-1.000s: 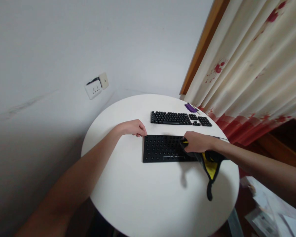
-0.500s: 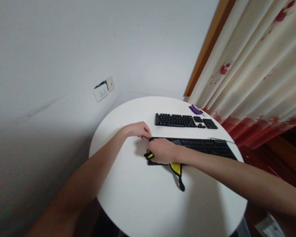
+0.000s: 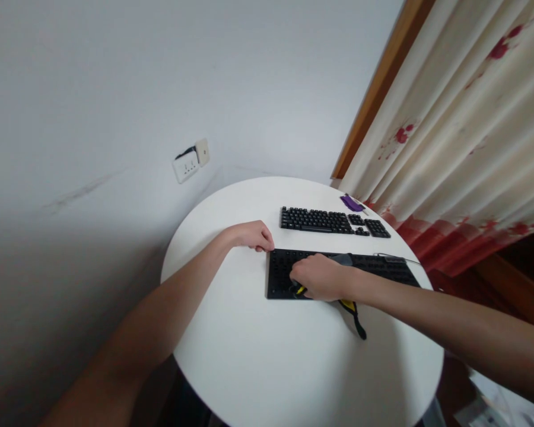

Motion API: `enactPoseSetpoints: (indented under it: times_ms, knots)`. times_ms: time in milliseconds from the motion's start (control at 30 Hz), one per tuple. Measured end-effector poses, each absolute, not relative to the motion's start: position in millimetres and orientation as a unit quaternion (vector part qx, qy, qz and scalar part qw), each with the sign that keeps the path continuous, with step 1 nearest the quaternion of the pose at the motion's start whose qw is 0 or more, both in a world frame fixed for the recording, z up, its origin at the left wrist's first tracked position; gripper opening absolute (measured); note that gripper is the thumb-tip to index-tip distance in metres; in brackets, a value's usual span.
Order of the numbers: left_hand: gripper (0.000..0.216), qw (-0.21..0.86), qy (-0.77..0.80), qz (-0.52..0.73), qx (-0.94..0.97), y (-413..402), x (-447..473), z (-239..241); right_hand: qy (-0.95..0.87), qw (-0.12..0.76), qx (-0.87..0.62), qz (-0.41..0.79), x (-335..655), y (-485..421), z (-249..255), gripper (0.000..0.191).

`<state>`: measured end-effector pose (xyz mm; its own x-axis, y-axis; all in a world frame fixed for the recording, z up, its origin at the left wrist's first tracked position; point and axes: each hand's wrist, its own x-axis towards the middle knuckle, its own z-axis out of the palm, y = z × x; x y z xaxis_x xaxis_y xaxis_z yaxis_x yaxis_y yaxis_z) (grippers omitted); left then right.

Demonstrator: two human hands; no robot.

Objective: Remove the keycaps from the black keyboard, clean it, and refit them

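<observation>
A black keyboard base without keycaps [image 3: 281, 274] lies on the round white table [image 3: 267, 356]. My left hand [image 3: 251, 235] rests curled at its far left corner, fingers closed against the edge. My right hand [image 3: 320, 277] lies on the base's left half, closed on a black and yellow cloth [image 3: 353, 311] whose strap trails onto the table.
A second black keyboard with keycaps [image 3: 333, 220] lies farther back, a small purple object [image 3: 352, 203] beyond it. A thin cable [image 3: 396, 256] leaves the near keyboard's right end. A curtain [image 3: 463, 136] hangs at the right, a wall socket [image 3: 187, 164] at the left.
My right hand swept the cloth from the base's right part to its left end, then back a little to the right. My left hand stayed at the corner.
</observation>
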<state>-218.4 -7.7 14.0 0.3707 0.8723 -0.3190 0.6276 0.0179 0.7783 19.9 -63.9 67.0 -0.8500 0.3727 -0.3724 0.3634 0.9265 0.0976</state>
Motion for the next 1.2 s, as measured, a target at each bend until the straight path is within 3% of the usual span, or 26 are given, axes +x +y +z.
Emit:
enactPoseSetpoints:
  times_ms: [1200]
  knots:
    - [0.030, 0.424, 0.539, 0.085, 0.723, 3.2, -227.7, 12.3, 0.858, 0.172, 0.484, -0.018, 313.4, -20.2, 57.7, 0.027]
